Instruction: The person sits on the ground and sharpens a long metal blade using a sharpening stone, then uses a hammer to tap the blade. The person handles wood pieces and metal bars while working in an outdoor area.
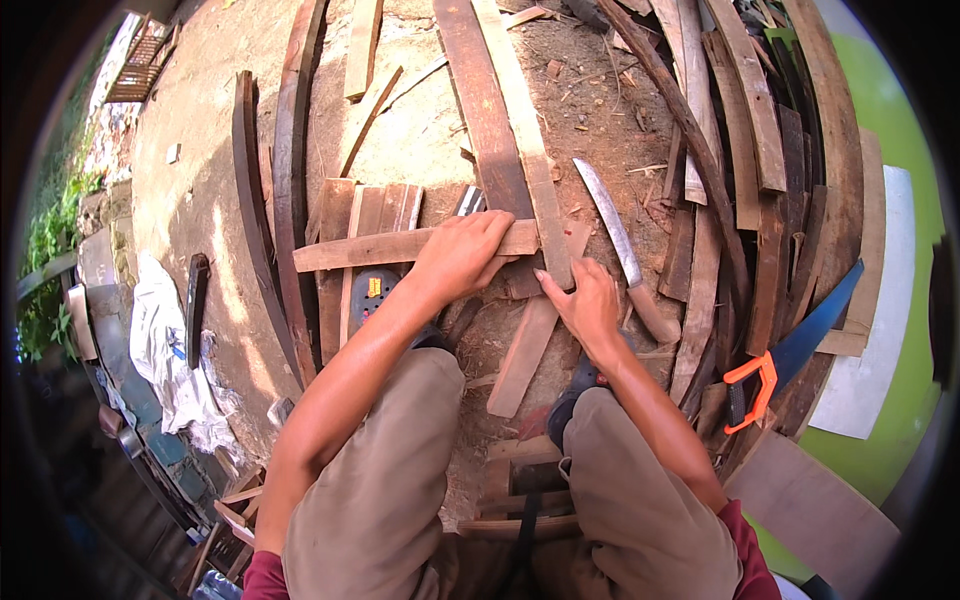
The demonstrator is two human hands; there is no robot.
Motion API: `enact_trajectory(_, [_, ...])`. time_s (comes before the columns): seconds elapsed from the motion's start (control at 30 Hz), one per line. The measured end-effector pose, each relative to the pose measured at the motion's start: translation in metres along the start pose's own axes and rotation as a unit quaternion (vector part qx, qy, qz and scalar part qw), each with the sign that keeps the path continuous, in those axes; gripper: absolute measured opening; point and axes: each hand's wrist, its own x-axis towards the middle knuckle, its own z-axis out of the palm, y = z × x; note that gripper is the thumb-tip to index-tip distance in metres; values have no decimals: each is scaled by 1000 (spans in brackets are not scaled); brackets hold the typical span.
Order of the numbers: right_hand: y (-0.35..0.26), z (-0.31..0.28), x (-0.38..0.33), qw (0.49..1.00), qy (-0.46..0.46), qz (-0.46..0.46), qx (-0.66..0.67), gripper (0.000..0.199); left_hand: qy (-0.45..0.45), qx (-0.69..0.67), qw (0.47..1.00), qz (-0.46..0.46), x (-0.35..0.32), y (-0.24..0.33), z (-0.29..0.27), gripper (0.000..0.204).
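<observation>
Pressing down on a short wooden slat point(400, 247), the left hand point(458, 255) is lying flat, fingers together and curled over the slat's far edge. The slat is lying crosswise under those fingers, over a long plank point(530, 150) running away from the person. The right hand point(588, 305) is resting just right of the left fingertips, fingers bent narrow, touching the plank's edge, gripping nothing visible. A machete point(620, 250) is lying just beyond the right fingers; a handsaw point(790, 350) well right of them
</observation>
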Motion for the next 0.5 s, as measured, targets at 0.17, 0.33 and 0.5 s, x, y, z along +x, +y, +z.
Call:
enact_trajectory(0.17, [3,-4,-2,999,-11,-6,44,48,82,-37,996,9,8,1,14,56])
enact_trajectory(0.33, [37,-22,-17,995,-2,-75,73,52,-26,91,995,-21,20,-3,25,59])
enact_trajectory(0.5, [103,-34,-40,993,105,-11,-56,57,-14,114,992,-52,18,2,28,54])
